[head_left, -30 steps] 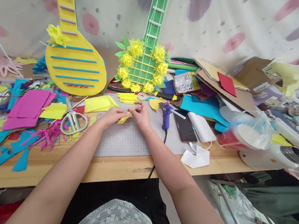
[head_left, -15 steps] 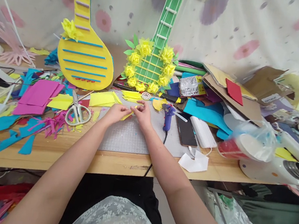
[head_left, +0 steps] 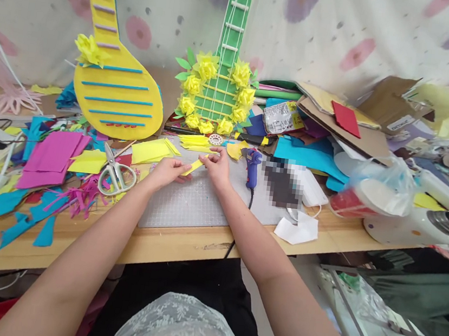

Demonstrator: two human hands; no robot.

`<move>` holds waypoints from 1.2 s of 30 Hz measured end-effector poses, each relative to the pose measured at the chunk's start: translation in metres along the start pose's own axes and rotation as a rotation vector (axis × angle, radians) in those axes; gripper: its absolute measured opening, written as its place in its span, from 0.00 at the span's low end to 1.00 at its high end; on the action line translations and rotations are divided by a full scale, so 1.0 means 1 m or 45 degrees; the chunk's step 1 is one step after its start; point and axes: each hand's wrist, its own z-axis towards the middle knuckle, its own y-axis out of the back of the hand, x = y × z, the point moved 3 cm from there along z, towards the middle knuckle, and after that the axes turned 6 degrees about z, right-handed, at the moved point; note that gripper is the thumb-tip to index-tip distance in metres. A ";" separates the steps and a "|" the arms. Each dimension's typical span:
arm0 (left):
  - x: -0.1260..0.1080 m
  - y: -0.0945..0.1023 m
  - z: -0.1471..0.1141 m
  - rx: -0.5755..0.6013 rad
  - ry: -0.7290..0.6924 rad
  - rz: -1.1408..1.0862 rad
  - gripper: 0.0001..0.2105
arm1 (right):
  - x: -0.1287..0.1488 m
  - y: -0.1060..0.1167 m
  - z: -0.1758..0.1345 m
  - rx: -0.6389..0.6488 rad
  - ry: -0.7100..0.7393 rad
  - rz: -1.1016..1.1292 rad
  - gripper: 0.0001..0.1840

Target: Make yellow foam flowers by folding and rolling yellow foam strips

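Observation:
A narrow yellow paper strip (head_left: 195, 166) is stretched at a slant between my two hands, above the grey cutting mat (head_left: 179, 203). My left hand (head_left: 168, 173) pinches its lower left end. At the upper right end, my right hand (head_left: 217, 166) has its fingertips closed on the strip. Just behind the hands lie a stack of yellow paper sheets (head_left: 151, 151) and a pile of yellow strips (head_left: 192, 142). The purple glue gun (head_left: 253, 169) lies to the right of my right hand, its cord running off the table's front edge.
Scissors (head_left: 117, 174) lie left of the mat among magenta sheets (head_left: 52, 152) and blue scraps. Behind stand a yellow paper instrument (head_left: 119, 90) and a green one with yellow flowers (head_left: 219, 94). A bagged cup (head_left: 372, 194) and a white flask (head_left: 409, 226) are at the right.
My hands have drawn apart, and more of the yellow strip shows between them. The whole view has shifted and tilted slightly.

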 end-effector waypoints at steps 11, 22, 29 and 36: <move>0.003 0.014 0.007 -0.211 -0.118 0.574 0.22 | -0.008 0.004 0.001 -0.074 -0.008 0.001 0.27; -0.008 0.019 0.006 -0.249 0.013 0.387 0.26 | -0.008 0.007 0.005 -0.086 -0.042 0.048 0.25; -0.020 0.000 0.006 0.033 -0.013 0.009 0.21 | -0.002 0.007 0.004 -0.090 0.011 0.023 0.25; -0.016 0.004 0.008 0.127 0.041 -0.074 0.17 | -0.001 0.011 0.005 -0.108 0.001 0.045 0.27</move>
